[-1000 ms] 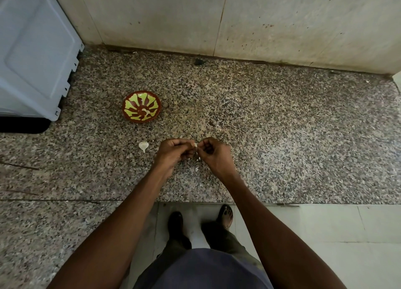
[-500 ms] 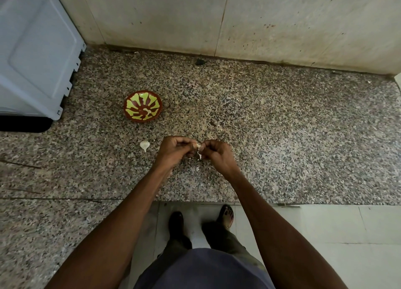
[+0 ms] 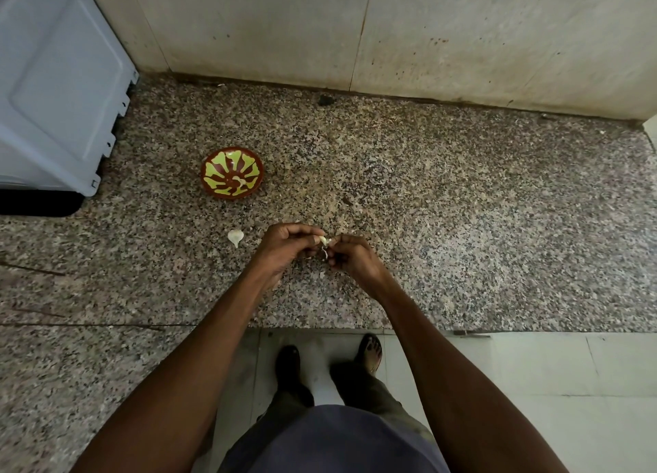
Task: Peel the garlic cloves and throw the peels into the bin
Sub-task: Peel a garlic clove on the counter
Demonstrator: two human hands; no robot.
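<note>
Two hands are meeting above the granite counter (image 3: 462,195), just right of the loose garlic clove (image 3: 235,237) lying there. Left hand (image 3: 284,250) is pinching a small clove (image 3: 322,240), mostly hidden by curled fingers; right hand (image 3: 350,259) is pinching its dangling peel (image 3: 325,253). Beyond the loose clove, a patterned bowl (image 3: 232,172) is sitting. Rightward the counter is lying bare; its near edge is running just behind the wrists.

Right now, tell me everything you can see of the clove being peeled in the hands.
The garlic clove is small, pale cream and glossy, mostly hidden by fingers. It is held above the speckled granite counter, pinched between the left hand and the right hand. A thin whitish strip of peel hangs down from it between the hands. How much skin is left cannot be told.
</note>
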